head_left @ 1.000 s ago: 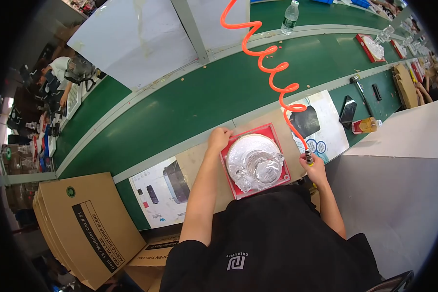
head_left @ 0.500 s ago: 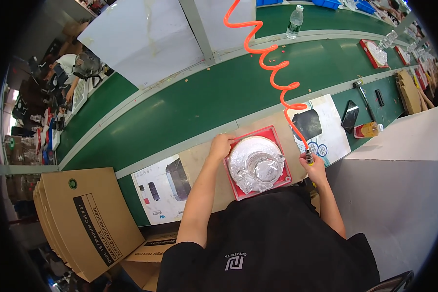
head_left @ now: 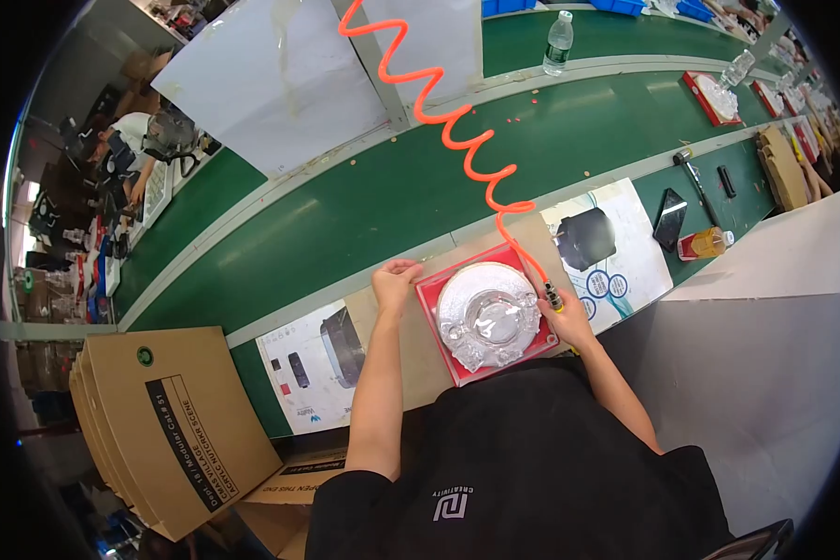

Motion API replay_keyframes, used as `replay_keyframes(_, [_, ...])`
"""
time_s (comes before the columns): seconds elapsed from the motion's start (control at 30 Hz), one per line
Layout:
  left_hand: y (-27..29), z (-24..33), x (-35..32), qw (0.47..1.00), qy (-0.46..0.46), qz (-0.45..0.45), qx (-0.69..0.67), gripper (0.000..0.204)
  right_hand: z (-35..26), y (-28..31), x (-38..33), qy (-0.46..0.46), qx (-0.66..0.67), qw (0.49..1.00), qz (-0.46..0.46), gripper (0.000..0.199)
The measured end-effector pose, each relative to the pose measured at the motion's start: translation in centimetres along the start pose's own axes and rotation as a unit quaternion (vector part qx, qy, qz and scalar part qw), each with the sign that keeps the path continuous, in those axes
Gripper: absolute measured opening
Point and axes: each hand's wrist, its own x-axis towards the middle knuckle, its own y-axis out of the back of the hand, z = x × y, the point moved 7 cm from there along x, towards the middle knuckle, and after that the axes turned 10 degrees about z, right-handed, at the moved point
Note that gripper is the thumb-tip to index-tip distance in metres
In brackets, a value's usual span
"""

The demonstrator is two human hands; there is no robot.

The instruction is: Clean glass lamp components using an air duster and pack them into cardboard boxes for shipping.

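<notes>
Both hands point(head_left: 397, 280) unmoved beside red tray point(head_left: 437, 317).

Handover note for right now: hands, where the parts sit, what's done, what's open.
Left hand: resting on the left edge of the red tray, holding nothing.
Right hand: gripping a small tool on the orange coiled hose, tip at the tray's right edge.
Round metal part: seated in the tray on the cardboard sheet.
Done or left: cannot tell from this view.
</notes>
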Motion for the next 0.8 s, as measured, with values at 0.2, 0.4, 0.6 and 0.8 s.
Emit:
replay_keyframes(0.2, [0.2, 8.2, -4.7, 0.994, -0.06, -0.049, -0.073, 0.019, -2.3, 0.2, 1.8, -0.007, -0.001, 1.0, 0.011, 0.039])
replay_keyframes(0.4, [-3.8, 19.0, -17.0, 0.883, -0.221, -0.332, -0.246, 0.075, -5.1, -3.2, 4.7, 0.065, -0.137, 0.987, 0.049, 0.043])
replay_keyframes(0.6, [-6.2, 20.8, -22.4, 0.878, -0.466, -0.094, -0.054, 0.085, -5.6, -6.1, 4.8, 0.144, -0.209, 0.959, 0.123, 0.054])
replay_keyframes(0.8, [-6.0, 21.9, -21.6, 0.889, -0.436, -0.091, -0.103, 0.071, -5.6, -6.0, 4.8, 0.146, -0.209, 0.96, 0.114, 0.062])
